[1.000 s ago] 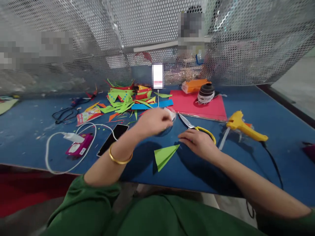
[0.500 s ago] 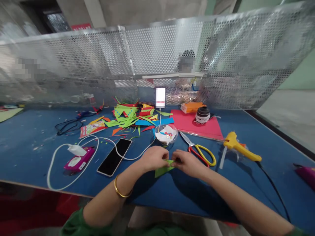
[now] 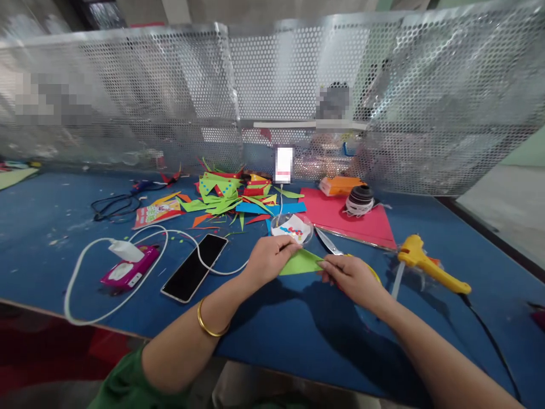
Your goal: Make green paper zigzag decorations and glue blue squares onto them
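Between my hands a piece of green paper (image 3: 301, 263) is held up off the blue table (image 3: 272, 352), pointed toward the right. My left hand (image 3: 271, 258) pinches its upper left side, fingers closed. At the right-hand tip, my right hand (image 3: 351, 277) grips it between thumb and fingers. Just beyond the paper stands a clear round dish (image 3: 310, 226) with white paper (image 3: 293, 225) and small red and blue pieces in it. Scissors (image 3: 327, 241) lie behind my right hand, which covers most of their handles.
A yellow glue gun (image 3: 434, 267) lies right. To the left are a black-screened phone (image 3: 196, 267) and a purple power strip (image 3: 128, 271) with a white cable. Behind are green paper scraps (image 3: 217, 196), a red sheet (image 3: 344, 221), a twine spool (image 3: 360, 200) and a perforated metal screen (image 3: 276, 74).
My hands have moved apart and up from the table, my right hand going right. More of the green paper now shows between them. The view has shifted slightly.
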Available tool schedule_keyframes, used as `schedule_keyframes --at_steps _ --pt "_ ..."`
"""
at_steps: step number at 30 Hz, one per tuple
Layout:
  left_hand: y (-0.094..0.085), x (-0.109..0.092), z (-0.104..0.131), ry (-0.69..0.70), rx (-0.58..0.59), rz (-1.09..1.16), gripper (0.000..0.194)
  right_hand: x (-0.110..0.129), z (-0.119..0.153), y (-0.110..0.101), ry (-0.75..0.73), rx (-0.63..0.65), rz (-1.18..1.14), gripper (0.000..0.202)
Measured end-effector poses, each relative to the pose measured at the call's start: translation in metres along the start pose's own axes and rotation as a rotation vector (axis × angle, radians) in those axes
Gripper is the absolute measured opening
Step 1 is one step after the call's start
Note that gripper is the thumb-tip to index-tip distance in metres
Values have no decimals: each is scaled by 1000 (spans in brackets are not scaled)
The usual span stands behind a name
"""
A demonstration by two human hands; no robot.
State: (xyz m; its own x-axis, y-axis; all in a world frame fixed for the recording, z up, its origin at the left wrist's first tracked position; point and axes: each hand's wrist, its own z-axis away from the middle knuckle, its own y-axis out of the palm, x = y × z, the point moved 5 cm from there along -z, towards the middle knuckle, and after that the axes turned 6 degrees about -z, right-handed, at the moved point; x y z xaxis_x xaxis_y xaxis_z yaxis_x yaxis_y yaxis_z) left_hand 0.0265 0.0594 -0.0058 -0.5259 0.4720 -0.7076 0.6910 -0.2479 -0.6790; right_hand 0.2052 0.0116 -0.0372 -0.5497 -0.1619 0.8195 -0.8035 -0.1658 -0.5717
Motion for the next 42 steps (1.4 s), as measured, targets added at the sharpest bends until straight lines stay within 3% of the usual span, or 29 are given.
schedule_keyframes --at_steps 6,10,12,16,20,22,25,28,30,32,37,42 --pt "-4 7 -5 -51 -38 -37 29 -4 3 -16 100 42 -27 44" --pt "-2 6 -5 -40 -14 -45 29 1 7 -32 97 -218 89 45" --pt "4 3 -4 -12 24 -46 30 6 8 -30 53 -282 119 39" --pt "15 -2 0 34 78 -22 29 9 6 -7 -21 -129 45 32" --pt "13 1 0 -3 13 18 26 8 5 -2 -43 -109 59 33" --pt "5 7 -1 -94 -97 121 27 6 6 -7 -32 -157 51 33" --pt "-3 12 1 -211 -219 330 37 4 8 -16 3 -331 -37 37" --pt "5 7 4 -224 -119 369 38 5 11 -14 -1 -413 -135 38" --pt "13 4 6 -254 -43 356 30 6 11 -7 -9 -389 -144 36" --pt "18 5 8 -293 -40 377 25 5 11 1 -3 -321 -166 33" --pt "9 13 5 -310 -166 401 20 2 8 11 46 -120 -264 34" --pt "-3 15 3 -357 -249 404 18 6 8 2 82 -80 -193 41"
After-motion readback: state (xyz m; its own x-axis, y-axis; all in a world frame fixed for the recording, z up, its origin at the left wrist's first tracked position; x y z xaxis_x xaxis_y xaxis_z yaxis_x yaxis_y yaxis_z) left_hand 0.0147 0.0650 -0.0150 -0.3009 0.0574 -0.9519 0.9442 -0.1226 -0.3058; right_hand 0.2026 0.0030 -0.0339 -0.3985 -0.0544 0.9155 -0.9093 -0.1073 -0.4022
